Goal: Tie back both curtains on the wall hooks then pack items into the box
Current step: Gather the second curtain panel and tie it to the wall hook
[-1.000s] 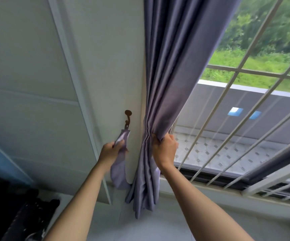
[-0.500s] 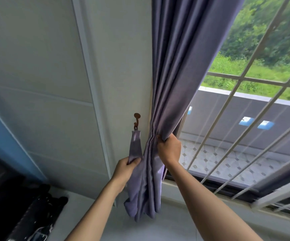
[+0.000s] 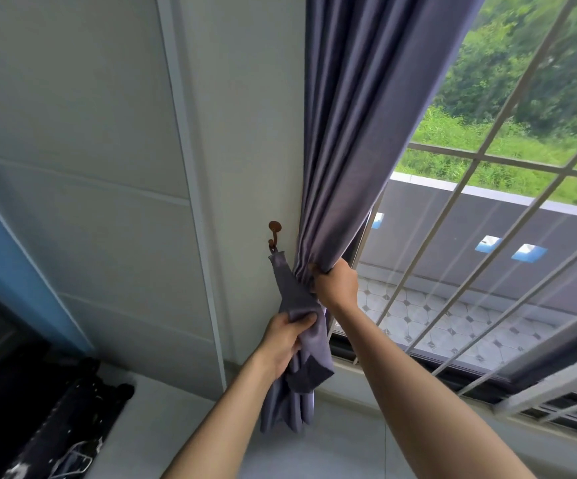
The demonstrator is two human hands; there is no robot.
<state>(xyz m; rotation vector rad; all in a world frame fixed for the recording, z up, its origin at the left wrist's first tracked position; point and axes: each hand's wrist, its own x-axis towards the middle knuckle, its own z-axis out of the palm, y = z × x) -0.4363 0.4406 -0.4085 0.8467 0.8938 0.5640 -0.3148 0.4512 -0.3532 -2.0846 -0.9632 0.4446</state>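
curtain (image 3: 366, 140) top cropped, right hand (image 3: 337, 283) fingertips buried

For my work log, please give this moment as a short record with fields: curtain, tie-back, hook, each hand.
curtain: purple curtain, gathered beside the window
tie-back: fabric strap, upper end hanging on the hook
hook: brown wall hook, left of curtain
left hand: grips the strap's lower part
right hand: grips the gathered curtain

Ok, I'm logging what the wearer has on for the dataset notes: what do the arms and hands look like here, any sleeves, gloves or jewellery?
Both forearms are bare up to the frame edge, with no sleeves showing. The left hand and the right hand wear no gloves, and no watch, bracelet or ring can be seen on the parts that show.
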